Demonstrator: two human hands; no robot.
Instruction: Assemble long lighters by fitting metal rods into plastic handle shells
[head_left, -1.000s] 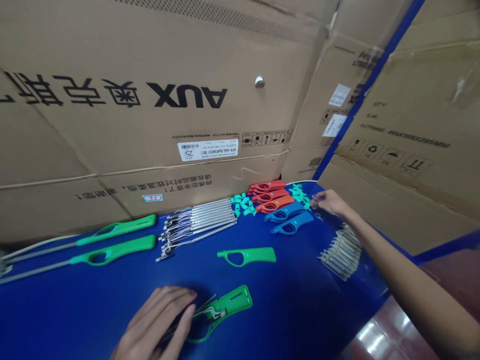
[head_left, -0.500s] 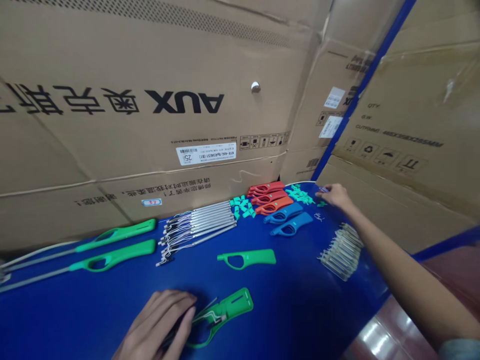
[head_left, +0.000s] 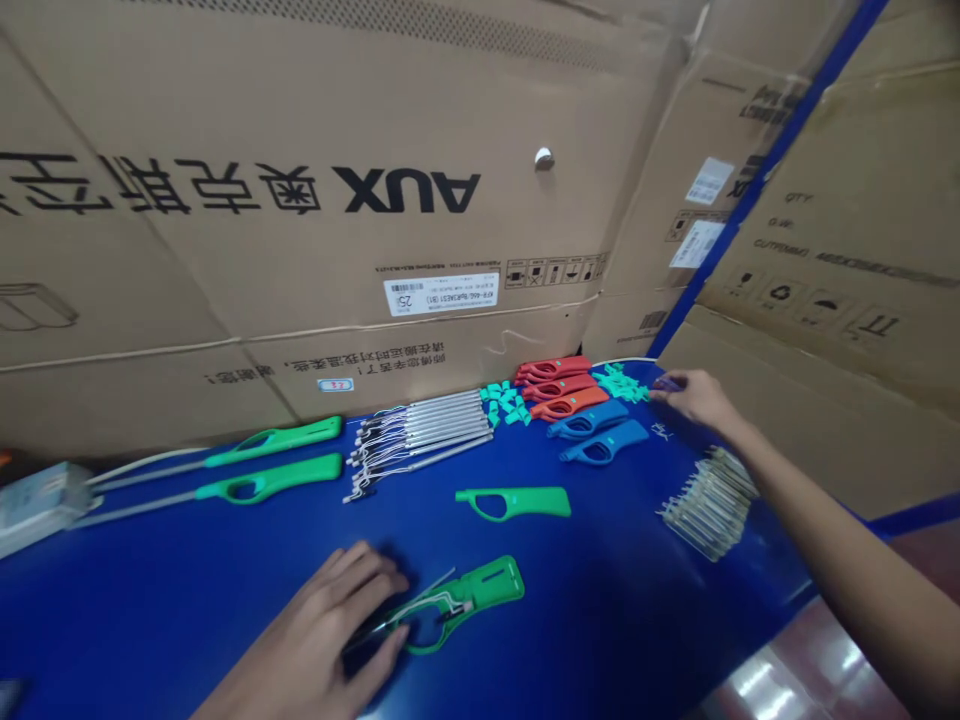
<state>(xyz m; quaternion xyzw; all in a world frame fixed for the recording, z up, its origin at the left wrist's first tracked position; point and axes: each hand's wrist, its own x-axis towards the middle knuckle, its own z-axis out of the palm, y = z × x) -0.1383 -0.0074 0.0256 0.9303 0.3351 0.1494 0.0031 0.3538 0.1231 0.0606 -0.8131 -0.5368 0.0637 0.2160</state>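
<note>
Left fingers (head_left: 379, 588) are gripping a green plastic shell (head_left: 491, 591). With right fingers (head_left: 679, 397), grip unclear, I'm likely picking teal plastic pieces (head_left: 621, 384), next needing precision.

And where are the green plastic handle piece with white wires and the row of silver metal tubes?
Green plastic handle piece with white wires (head_left: 493, 588): head view, on its broad end.
Row of silver metal tubes (head_left: 448, 424): head view, on the middle tubes.

On the flat blue worktop (head_left: 630, 620), slender silver metal tubes (head_left: 448, 421) lie behind the curved green plastic handle shell (head_left: 491, 588).
</note>
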